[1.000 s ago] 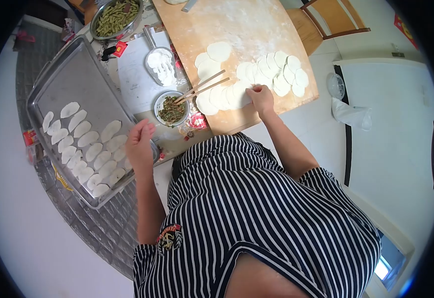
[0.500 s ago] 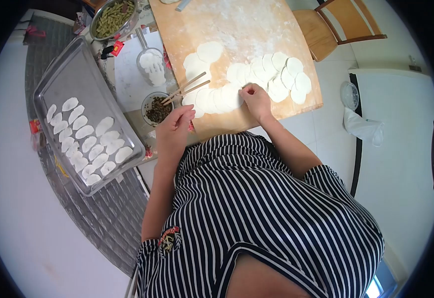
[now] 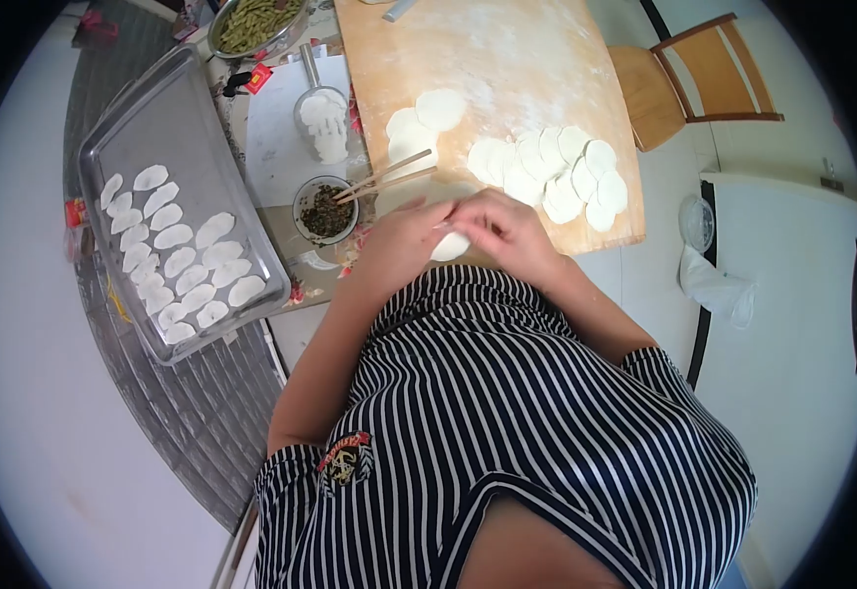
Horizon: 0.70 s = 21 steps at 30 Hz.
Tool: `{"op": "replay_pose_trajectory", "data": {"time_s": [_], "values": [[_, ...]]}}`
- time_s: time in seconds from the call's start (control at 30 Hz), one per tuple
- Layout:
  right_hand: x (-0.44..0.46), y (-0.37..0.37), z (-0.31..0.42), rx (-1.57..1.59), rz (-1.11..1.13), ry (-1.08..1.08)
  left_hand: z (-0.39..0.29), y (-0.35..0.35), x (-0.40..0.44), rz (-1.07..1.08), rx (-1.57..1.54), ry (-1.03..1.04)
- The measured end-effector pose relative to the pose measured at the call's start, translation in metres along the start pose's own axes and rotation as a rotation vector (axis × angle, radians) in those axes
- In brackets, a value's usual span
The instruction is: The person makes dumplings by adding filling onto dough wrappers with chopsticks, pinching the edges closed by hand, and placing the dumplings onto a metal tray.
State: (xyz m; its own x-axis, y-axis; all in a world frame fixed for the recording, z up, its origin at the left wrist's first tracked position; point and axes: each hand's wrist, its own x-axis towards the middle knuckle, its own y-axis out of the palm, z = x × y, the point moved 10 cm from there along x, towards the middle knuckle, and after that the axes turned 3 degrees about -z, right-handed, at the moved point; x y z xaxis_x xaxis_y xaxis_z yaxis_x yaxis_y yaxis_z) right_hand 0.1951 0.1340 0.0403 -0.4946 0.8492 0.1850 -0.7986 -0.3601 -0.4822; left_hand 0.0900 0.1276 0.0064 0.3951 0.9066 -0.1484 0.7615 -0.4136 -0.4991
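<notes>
My left hand and my right hand meet just in front of my waist, over the near edge of the board. Between them is a round white dumpling wrapper, its lower part showing below the fingers. Both hands' fingers are closed around its upper edge, which is partly hidden. Left of the hands stands a bowl of dark chopped filling, with a pair of chopsticks resting in it and pointing over the board. More wrappers lie overlapped on the board, and a smaller group is behind the chopsticks.
A metal tray at the left holds rows of white dumplings. Behind the bowl lies a scoop with flour; farther back is a bowl of green food. The floured wooden board has a chair to its right.
My right hand has lifted a wrapper from the row and brought it toward my body. My left hand has moved right to meet it. The camera view has shifted slightly.
</notes>
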Motion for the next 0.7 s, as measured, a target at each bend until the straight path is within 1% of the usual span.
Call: {"op": "replay_pose_trajectory", "data": {"time_s": [0.03, 0.07, 0.1, 0.13, 0.17, 0.2, 0.23, 0.27, 0.3, 0.33, 0.37, 0.4, 0.43, 0.47, 0.5, 0.53, 0.57, 0.6, 0.63, 0.67, 0.7], "values": [[-0.002, 0.001, -0.039, 0.146, -0.067, 0.274, 0.012, -0.007, -0.008, 0.010, -0.107, -0.224], [-0.010, 0.007, -0.078, 0.289, -0.130, 0.551, 0.020, -0.009, -0.016, -0.004, -0.111, -0.233], [-0.008, 0.023, -0.100, 0.439, -0.074, 0.680, 0.044, -0.011, -0.029, -0.060, -0.232, -0.324], [0.003, 0.028, -0.105, 0.438, -0.059, 0.674, 0.062, -0.015, -0.043, -0.115, -0.354, -0.412], [0.011, 0.042, -0.109, 0.432, 0.019, 0.702, 0.071, -0.021, -0.061, -0.222, -0.575, -0.445], [0.017, 0.058, -0.112, 0.422, 0.090, 0.721, 0.078, -0.023, -0.078, -0.239, -0.573, -0.439], [0.030, 0.074, -0.112, 0.487, 0.172, 0.666, 0.089, -0.020, -0.094, -0.333, -0.971, -0.492], [0.041, 0.084, -0.117, 0.489, 0.190, 0.665, 0.100, -0.015, -0.109, -0.427, -1.371, -0.526], [0.058, 0.097, -0.108, 0.540, 0.230, 0.602, 0.105, -0.015, -0.119, -0.440, -1.563, -0.432], [0.071, 0.106, -0.093, 0.590, 0.268, 0.540, 0.109, -0.014, -0.131, -0.455, -1.568, -0.435], [0.077, 0.113, -0.086, 0.544, 0.322, 0.589, 0.115, -0.016, -0.143, -0.564, -1.704, -0.404], [0.079, 0.124, -0.084, 0.542, 0.338, 0.590, 0.123, -0.017, -0.155, -0.677, -1.837, -0.367], [0.084, 0.133, -0.076, 0.539, 0.322, 0.516, 0.133, -0.018, -0.165, -0.730, -1.871, -0.308], [0.090, 0.138, -0.070, 0.545, 0.315, 0.454, 0.139, -0.016, -0.170, -0.750, -1.876, -0.307], [0.093, 0.135, -0.067, 0.570, 0.245, 0.441, 0.151, -0.016, -0.178, -0.883, -1.873, -0.368], [0.093, 0.136, -0.063, 0.568, 0.260, 0.440, 0.164, -0.016, -0.189, -1.013, -1.864, -0.429], [0.093, 0.128, -0.067, 0.564, 0.192, 0.490, 0.170, -0.019, -0.192, -1.006, -1.902, -0.331], [0.093, 0.117, -0.069, 0.557, 0.122, 0.540, 0.177, -0.018, -0.196, -1.019, -1.906, -0.328], [0.093, 0.107, -0.064, 0.527, 0.087, 0.577, 0.184, -0.021, -0.202, -1.077, -1.896, -0.318], [0.091, 0.105, -0.065, 0.522, 0.092, 0.570, 0.192, -0.023, -0.209, -1.127, -1.885, -0.301], [0.088, 0.100, -0.072, 0.561, 0.062, 0.604, 0.193, -0.025, -0.211, -1.122, -1.877, -0.306]]}}
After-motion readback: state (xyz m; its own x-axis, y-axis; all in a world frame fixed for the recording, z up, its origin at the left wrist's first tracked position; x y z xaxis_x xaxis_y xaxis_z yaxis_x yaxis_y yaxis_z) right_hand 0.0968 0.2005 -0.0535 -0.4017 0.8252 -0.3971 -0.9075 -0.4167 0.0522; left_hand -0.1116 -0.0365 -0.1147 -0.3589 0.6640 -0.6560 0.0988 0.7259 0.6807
